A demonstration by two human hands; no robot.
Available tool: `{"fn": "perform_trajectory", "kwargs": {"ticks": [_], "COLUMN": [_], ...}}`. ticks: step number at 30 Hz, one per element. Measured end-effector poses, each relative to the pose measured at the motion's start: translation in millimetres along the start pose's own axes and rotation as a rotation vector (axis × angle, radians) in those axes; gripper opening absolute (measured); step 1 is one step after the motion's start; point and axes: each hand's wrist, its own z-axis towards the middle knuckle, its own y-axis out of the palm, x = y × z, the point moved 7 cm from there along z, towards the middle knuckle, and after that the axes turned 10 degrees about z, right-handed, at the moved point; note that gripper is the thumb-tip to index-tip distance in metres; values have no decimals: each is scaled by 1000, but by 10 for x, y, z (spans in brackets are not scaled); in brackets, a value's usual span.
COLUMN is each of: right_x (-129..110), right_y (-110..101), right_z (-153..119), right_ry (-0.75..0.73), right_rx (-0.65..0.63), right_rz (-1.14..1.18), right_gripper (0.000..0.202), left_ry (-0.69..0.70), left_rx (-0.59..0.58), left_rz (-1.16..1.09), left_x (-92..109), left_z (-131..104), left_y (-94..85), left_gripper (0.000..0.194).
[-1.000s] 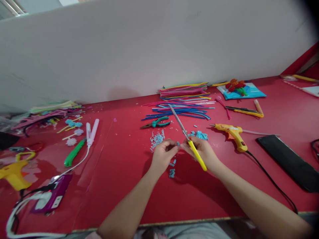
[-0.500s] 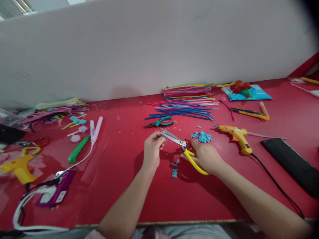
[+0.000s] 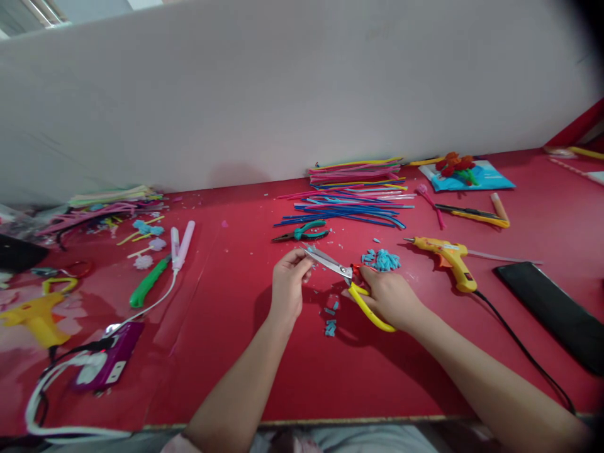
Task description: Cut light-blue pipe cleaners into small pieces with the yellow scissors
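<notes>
Yellow-handled scissors (image 3: 330, 264) are gripped in my right hand (image 3: 389, 296), their blades pointing left and nearly together. My left hand (image 3: 289, 277) is pinched closed at the blade tips. A small light-blue bit (image 3: 311, 249) shows there beside the blades; whether the fingers hold it is hard to make out. Right of the blades, beyond my right hand, lies a heap of short blue fuzzy pieces (image 3: 387, 260). Several more blue cut pieces (image 3: 331, 328) lie on the red table (image 3: 292, 377) between my forearms.
Teal-handled pliers (image 3: 302, 233) lie before a bundle of coloured pipe cleaners (image 3: 349, 207). To the right are a yellow glue gun (image 3: 446, 257) with its cord and a black phone-like slab (image 3: 547, 308). On the left are a green cutter (image 3: 150, 283), a pink iron (image 3: 182, 248) and a purple power strip (image 3: 116, 358).
The scissor blades have come closer together, and a light-blue bit now shows beside their tips. Both hands stay in nearly the same place.
</notes>
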Motion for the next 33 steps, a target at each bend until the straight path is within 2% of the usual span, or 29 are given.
{"fn": "perform_trajectory", "kwargs": {"ticks": [21, 28, 31, 33], "right_x": [-1, 69, 104, 115], "right_y": [-29, -44, -47, -40], "right_z": [6, 16, 33, 53], "right_ry": [8, 46, 78, 102], "right_rx": [5, 18, 57, 86], "right_rz": [5, 5, 90, 253], "right_gripper": [39, 33, 28, 25], "left_ry": [8, 19, 9, -28], "left_rx": [17, -13, -28, -69], "left_rz": [-17, 28, 30, 40], "left_x": [4, 24, 18, -15], "left_z": [-3, -14, -14, -21], "left_y": [-4, 14, 33, 75], "left_gripper": [8, 9, 11, 14]}}
